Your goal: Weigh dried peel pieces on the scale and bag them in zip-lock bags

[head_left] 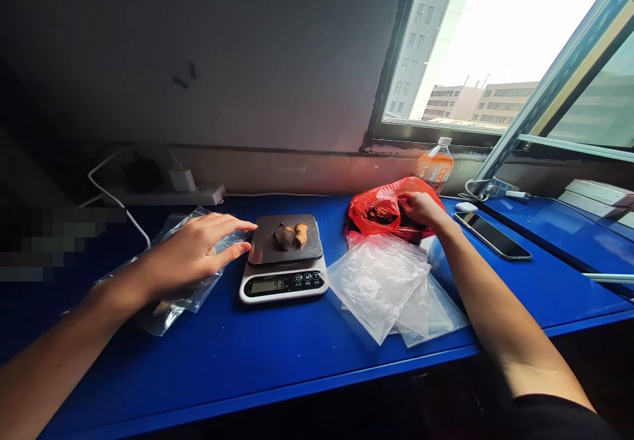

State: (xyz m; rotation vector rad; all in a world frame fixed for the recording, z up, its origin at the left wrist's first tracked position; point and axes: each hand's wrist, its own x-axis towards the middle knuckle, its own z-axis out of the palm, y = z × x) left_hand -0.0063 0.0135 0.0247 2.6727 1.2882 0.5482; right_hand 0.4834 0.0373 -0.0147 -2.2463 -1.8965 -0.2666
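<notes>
Two dried brown pieces (pixel 284 236), resembling dried mushroom, lie on the metal plate of a white kitchen scale (pixel 282 294). Its display appears to read 93; any decimal point is too small to tell. My left hand (pixel 205 245) hovers at the plate's left edge, fingers stretched out and holding nothing. Beneath that hand lies a clear plastic bag (pixel 203 298) with something brownish inside. My right hand (pixel 423 210) is at the mouth of a red plastic bag (pixel 364 212), fingers curled at its rim, the tips partly hidden. Dark brown contents show inside the red bag.
Several clear zip bags (pixel 381 285) are spread before the red bag. A drink bottle (pixel 436 166) stands behind it. On the right lie a phone (pixel 493 234), an earbud case (pixel 465 207) and white boxes (pixel 599 199). A power strip (pixel 208 194) with a charger runs along the wall.
</notes>
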